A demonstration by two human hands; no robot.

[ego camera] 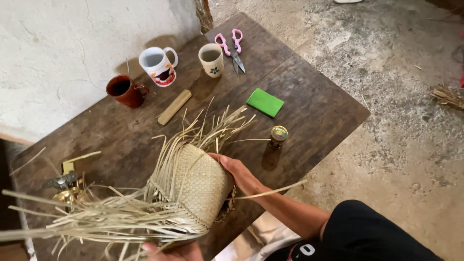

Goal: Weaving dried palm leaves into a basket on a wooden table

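Half-woven straw basket (195,188) held over the dark wooden desk (309,111).

The right hand (239,174) has its grip clasped on the basket's side, fingers inside its mouth; the left hand (174,251), at the frame's lower edge, supports the underside, though whether it clenches cannot be told. Loose strips (96,217) fan out unwoven, so the weaving seems mid-way; the next move would need those strips gathered and tucked in order. Scissors (232,46) lie well apart.
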